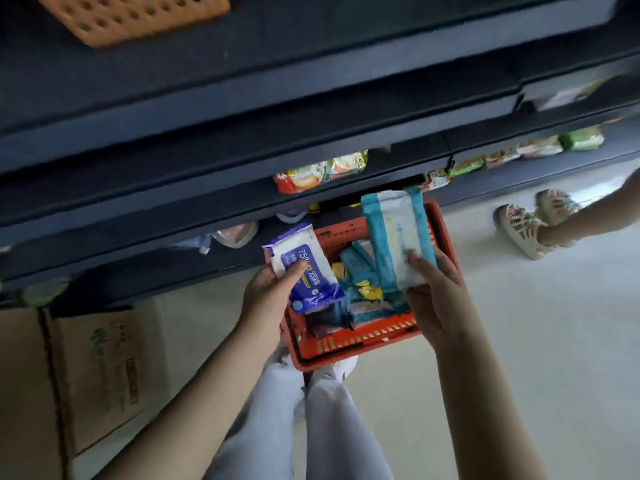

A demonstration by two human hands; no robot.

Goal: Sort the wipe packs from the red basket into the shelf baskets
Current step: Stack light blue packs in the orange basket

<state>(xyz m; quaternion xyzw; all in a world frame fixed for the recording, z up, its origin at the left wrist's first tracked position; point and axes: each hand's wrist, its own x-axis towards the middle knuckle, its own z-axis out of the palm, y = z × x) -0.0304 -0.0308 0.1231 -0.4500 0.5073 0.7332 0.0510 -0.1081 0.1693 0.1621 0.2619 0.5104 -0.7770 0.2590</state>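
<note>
The red basket (360, 344) stands on the floor in front of my feet, with several teal and dark wipe packs (360, 271) lying in it. My left hand (266, 292) grips a blue-and-white wipe pack (304, 268) above the basket's left rim, thumb across its face. My right hand (436, 289) holds a larger teal-and-white wipe pack (394, 233) upright over the basket's right side, fingers curled round its lower end. An orange perforated shelf basket (135, 15) sits on the top shelf at upper left.
Dark blue shelves (242, 109) rise ahead, with snack packets (322, 174) on the lower levels. A cardboard box (97, 372) stands on the floor at left. Another person's sandalled feet (533, 220) are at right on the pale floor.
</note>
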